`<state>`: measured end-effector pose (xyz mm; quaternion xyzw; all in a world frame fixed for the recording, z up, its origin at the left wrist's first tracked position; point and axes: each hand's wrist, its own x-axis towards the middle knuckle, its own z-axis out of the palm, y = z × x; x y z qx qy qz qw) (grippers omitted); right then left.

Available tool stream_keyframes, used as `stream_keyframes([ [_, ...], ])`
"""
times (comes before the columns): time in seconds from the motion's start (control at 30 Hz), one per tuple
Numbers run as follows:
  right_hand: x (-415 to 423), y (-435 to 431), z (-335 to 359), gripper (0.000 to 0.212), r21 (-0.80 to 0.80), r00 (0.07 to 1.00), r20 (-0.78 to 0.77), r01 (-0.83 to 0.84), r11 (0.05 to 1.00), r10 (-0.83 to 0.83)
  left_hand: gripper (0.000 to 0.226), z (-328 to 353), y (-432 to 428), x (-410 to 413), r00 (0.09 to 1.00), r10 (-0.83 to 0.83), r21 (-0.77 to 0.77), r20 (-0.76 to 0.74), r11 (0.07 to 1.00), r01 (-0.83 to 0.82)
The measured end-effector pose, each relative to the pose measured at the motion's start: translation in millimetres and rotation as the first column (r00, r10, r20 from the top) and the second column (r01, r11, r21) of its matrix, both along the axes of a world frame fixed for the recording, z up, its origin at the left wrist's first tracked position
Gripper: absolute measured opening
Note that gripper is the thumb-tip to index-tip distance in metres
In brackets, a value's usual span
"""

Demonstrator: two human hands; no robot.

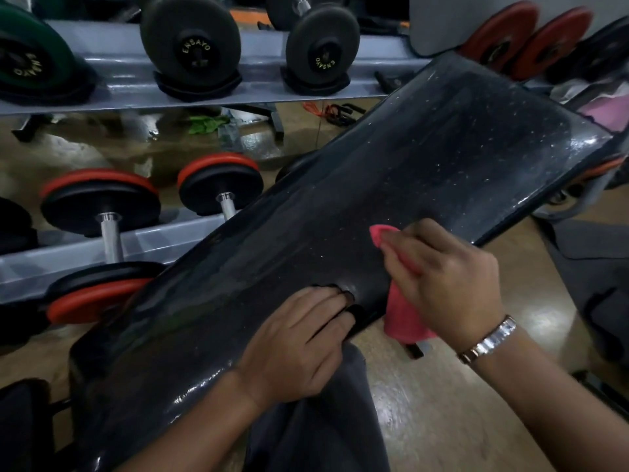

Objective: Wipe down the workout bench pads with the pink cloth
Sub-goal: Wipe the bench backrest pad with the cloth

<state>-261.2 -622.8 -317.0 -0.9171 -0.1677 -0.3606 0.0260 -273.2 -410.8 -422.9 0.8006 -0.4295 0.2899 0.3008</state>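
A long black glossy bench pad (391,185) runs diagonally from lower left to upper right, speckled with pale dust. My right hand (442,277) presses the pink cloth (403,318) flat against the pad's near edge; one corner of the cloth pokes out past my fingertips and the rest hangs down below the edge. My left hand (299,342) rests on the pad beside a tear in its cover, its fingertips curled into the gap at the pad's edge. A metal watch is on my right wrist.
A grey dumbbell rack (136,86) with several black, green and red-rimmed dumbbells stands along the left and back. Red weight plates (503,32) lean at the upper right. A shiny tan floor (442,403) lies under the bench. My grey-trousered leg (323,420) is below the pad.
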Motion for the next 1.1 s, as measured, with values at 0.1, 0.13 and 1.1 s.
stream_keyframes([
  [0.1, -12.7, 3.5, -11.5, 0.018, 0.004, 0.993, -0.068, -0.099, 0.995, 0.099, 0.026, -0.9, -1.7, -0.8, 1.000, 0.003, 0.009, 0.001, 1.000, -0.003],
  [0.13, -16.7, -0.2, -10.4, 0.018, -0.022, 0.983, -0.096, -0.158, 0.987, 0.155, 0.026, -1.6, -2.1, -1.0, 1.000, 0.001, 0.010, 0.003, 1.000, -0.001],
  [1.1, 3.2, -37.4, 14.1, 0.021, -0.023, 0.999, -0.045, -0.011, 1.000, 0.010, 0.035, 27.6, -44.3, 22.4, 0.999, -0.048, -0.021, -0.014, 0.999, 0.048],
])
